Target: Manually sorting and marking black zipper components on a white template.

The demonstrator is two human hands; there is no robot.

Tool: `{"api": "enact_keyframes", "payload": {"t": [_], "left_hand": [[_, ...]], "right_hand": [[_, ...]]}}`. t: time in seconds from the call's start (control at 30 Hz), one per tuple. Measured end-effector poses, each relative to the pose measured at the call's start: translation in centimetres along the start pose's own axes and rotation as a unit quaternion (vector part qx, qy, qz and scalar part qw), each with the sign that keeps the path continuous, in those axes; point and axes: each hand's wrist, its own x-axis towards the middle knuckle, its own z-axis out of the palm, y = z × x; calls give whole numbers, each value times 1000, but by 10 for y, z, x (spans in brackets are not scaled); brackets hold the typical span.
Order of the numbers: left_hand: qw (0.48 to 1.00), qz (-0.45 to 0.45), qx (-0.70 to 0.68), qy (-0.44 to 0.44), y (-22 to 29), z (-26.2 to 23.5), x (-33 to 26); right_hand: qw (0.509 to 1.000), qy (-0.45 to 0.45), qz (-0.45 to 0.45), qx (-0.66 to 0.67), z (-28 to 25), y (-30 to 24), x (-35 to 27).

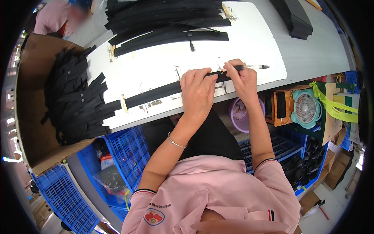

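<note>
A long black fabric strip (159,92) lies across the white board (269,50) near its front edge. My left hand (198,91), with a bangle on its wrist, presses its bent fingers down on the strip's right part. Just to the right, my right hand (243,80) is closed round a pen (255,66). The pen's clear barrel points right, and its other end is hidden among the fingers over the strip. A small beige tab (124,103) on the board marks where the strip crosses toward the left.
More black strips (167,23) are piled at the board's far side. A cardboard box (33,78) full of strips stands left. Right of the table are a teal fan (306,109), a phone (281,105) and a purple basket (237,113). Blue crates (64,195) flank me. Another person (52,19) is far left.
</note>
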Motion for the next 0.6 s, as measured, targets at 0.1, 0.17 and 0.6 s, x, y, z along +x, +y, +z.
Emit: {"api": "enact_keyframes", "payload": {"t": [0.1,0.17,0.6], "left_hand": [[1000,2,-7,0,-2,0,-2],[1000,3,-8,1,-3,1,-2],[1000,-9,15,-24,-3,-11,-10]], "right_hand": [[998,-3,19,55,-3,0,-1],[997,-57,22,39,-7,0,0],[991,-42,80,103,-9,4,-5]]}}
